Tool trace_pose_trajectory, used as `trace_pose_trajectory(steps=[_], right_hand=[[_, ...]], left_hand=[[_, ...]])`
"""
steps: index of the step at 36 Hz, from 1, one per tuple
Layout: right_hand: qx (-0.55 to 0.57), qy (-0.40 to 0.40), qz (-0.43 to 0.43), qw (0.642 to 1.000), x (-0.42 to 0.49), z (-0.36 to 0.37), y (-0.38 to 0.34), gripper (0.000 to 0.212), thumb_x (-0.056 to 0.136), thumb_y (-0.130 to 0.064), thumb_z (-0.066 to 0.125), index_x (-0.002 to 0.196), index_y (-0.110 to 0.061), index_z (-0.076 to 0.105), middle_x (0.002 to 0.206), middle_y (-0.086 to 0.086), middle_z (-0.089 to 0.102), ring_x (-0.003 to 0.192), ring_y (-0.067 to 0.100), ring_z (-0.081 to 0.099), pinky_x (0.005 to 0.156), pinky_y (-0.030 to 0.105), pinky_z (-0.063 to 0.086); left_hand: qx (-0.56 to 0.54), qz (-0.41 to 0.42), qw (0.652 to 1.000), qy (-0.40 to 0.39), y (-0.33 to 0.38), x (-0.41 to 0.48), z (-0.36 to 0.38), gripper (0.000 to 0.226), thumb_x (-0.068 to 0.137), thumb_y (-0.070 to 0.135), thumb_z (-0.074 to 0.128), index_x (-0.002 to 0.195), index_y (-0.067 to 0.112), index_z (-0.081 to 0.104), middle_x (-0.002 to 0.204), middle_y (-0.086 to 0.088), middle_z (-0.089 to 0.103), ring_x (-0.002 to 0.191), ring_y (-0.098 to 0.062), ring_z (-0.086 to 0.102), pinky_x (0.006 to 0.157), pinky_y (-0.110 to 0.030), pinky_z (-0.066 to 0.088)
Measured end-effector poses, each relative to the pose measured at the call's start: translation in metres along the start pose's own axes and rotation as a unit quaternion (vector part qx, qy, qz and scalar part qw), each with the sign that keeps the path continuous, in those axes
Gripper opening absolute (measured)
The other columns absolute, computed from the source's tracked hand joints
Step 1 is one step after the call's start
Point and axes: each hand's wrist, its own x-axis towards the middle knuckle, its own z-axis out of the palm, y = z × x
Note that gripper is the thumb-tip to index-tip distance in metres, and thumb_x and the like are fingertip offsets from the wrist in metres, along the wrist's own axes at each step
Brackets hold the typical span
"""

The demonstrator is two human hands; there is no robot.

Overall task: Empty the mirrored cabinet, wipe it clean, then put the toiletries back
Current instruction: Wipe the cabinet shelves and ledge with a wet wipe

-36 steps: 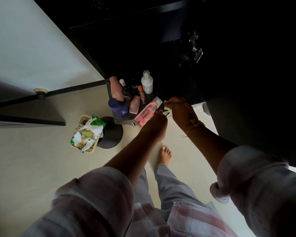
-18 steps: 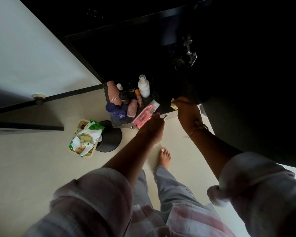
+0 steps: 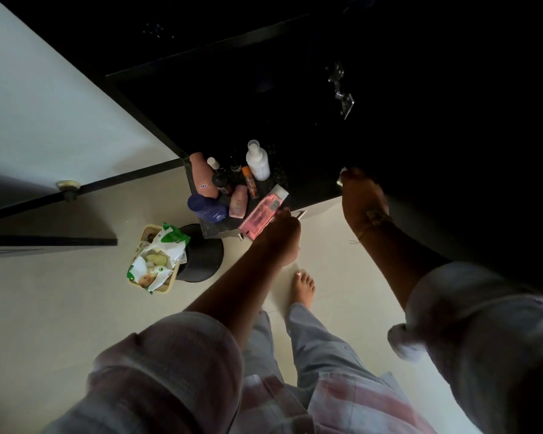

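Note:
My left hand [image 3: 279,234] grips the lower end of a pink tube [image 3: 262,213] with a white cap, held over the front edge of a dark counter [image 3: 298,183]. My right hand [image 3: 359,195] is further right over the dark counter, closed on a small pale object [image 3: 341,177] that I cannot identify. Several toiletries stand at the counter's left end: a peach bottle [image 3: 203,175], a white spray bottle [image 3: 257,161], a blue bottle [image 3: 207,208], a small pink tube [image 3: 239,202] and an orange stick [image 3: 250,182].
A hinge [image 3: 342,95] glints in the dark cabinet area above. On the pale floor stand a yellow basket with green-and-white packets [image 3: 156,261] and a black round bin [image 3: 201,255]. My bare foot [image 3: 301,288] is below the counter. A white wall [image 3: 44,104] lies left.
My right hand has moved right and away from the pink tube, further onto the dark counter. My left hand keeps hold of the tube, which stays near the counter edge.

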Motion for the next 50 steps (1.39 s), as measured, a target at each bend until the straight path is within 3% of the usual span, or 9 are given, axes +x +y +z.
trace_pose_trajectory(steps=[2, 8, 20, 25, 31, 37, 42, 46, 50], right_hand=[[-0.074, 0.007, -0.019, 0.997, -0.002, 0.0, -0.004, 0.027, 0.081, -0.005, 0.044, 0.093, -0.002, 0.068, 0.084, 0.021, 0.066, 0.063, 0.036, 0.067, 0.053, 0.035, 0.056], [0.069, -0.052, -0.211, 0.974, -0.028, 0.009, -0.023, 0.032, 0.076, 0.009, 0.061, 0.106, -0.001, 0.067, 0.106, 0.018, 0.065, 0.087, 0.039, 0.065, 0.075, 0.039, 0.056], [0.041, -0.035, -0.095, 0.994, 0.069, -0.004, -0.03, 0.029, 0.1, -0.009, 0.041, 0.118, -0.004, 0.062, 0.121, 0.018, 0.06, 0.11, 0.033, 0.059, 0.09, 0.033, 0.047], [0.112, -0.057, -0.105, 0.986, 0.04, 0.007, -0.043, 0.02, 0.094, -0.017, 0.056, 0.106, -0.008, 0.069, 0.111, 0.013, 0.066, 0.107, 0.027, 0.06, 0.097, 0.04, 0.046], [0.165, -0.099, -0.168, 0.967, -0.026, 0.013, -0.032, 0.029, 0.087, 0.001, 0.055, 0.111, -0.005, 0.07, 0.117, 0.011, 0.066, 0.111, 0.028, 0.06, 0.101, 0.025, 0.041], [0.14, -0.055, -0.151, 0.977, -0.031, 0.007, -0.014, 0.037, 0.075, 0.012, 0.06, 0.104, -0.007, 0.072, 0.113, 0.011, 0.067, 0.099, 0.035, 0.064, 0.089, 0.034, 0.05], [0.145, -0.035, -0.044, 0.988, 0.0, -0.005, -0.012, 0.025, 0.097, -0.003, 0.047, 0.112, 0.003, 0.065, 0.115, 0.018, 0.063, 0.091, 0.014, 0.057, 0.073, -0.004, 0.033], [0.089, -0.062, -0.046, 0.993, 0.006, 0.002, -0.007, 0.028, 0.097, -0.009, 0.048, 0.119, -0.01, 0.065, 0.124, 0.013, 0.059, 0.115, 0.028, 0.055, 0.091, 0.026, 0.042], [0.121, -0.125, -0.096, 0.98, -0.018, 0.003, -0.031, 0.025, 0.095, -0.008, 0.049, 0.112, -0.006, 0.066, 0.117, 0.012, 0.061, 0.106, 0.024, 0.054, 0.091, 0.029, 0.042]], left_hand=[[0.001, -0.001, 1.0, -0.003, 0.001, 0.001, 0.0, 0.061, 0.09, 0.024, 0.065, 0.138, -0.004, 0.041, 0.151, -0.024, 0.027, 0.141, -0.032, 0.03, 0.111, -0.036, 0.034], [-0.003, -0.007, 1.0, -0.009, 0.003, 0.005, -0.002, 0.061, 0.089, 0.03, 0.066, 0.134, -0.005, 0.043, 0.145, -0.024, 0.034, 0.135, -0.033, 0.039, 0.106, -0.035, 0.037], [0.002, -0.018, 1.0, -0.017, 0.003, 0.005, 0.001, 0.064, 0.088, 0.031, 0.067, 0.135, -0.005, 0.042, 0.147, -0.024, 0.031, 0.135, -0.033, 0.039, 0.107, -0.037, 0.038], [-0.007, -0.018, 1.0, -0.012, 0.003, 0.004, 0.002, 0.064, 0.087, 0.029, 0.068, 0.135, -0.005, 0.042, 0.147, -0.023, 0.032, 0.136, -0.033, 0.038, 0.108, -0.036, 0.037], [-0.014, -0.011, 1.0, -0.019, 0.002, 0.004, 0.0, 0.061, 0.09, 0.028, 0.065, 0.136, -0.005, 0.04, 0.149, -0.025, 0.029, 0.138, -0.032, 0.034, 0.108, -0.035, 0.035], [-0.006, -0.006, 1.0, -0.02, 0.001, 0.003, 0.0, 0.063, 0.089, 0.028, 0.066, 0.136, -0.004, 0.04, 0.15, -0.025, 0.028, 0.138, -0.033, 0.035, 0.108, -0.036, 0.036], [-0.006, -0.007, 1.0, -0.021, 0.001, 0.003, 0.002, 0.069, 0.088, 0.029, 0.066, 0.14, -0.006, 0.036, 0.152, -0.025, 0.025, 0.14, -0.033, 0.032, 0.111, -0.037, 0.034], [-0.013, -0.004, 1.0, -0.018, 0.0, 0.004, 0.004, 0.067, 0.09, 0.027, 0.065, 0.141, -0.005, 0.035, 0.152, -0.024, 0.025, 0.14, -0.033, 0.031, 0.111, -0.037, 0.034], [-0.028, -0.006, 1.0, -0.007, 0.0, 0.004, 0.005, 0.062, 0.091, 0.028, 0.063, 0.138, -0.005, 0.038, 0.15, -0.026, 0.027, 0.139, -0.033, 0.033, 0.112, -0.037, 0.033]])
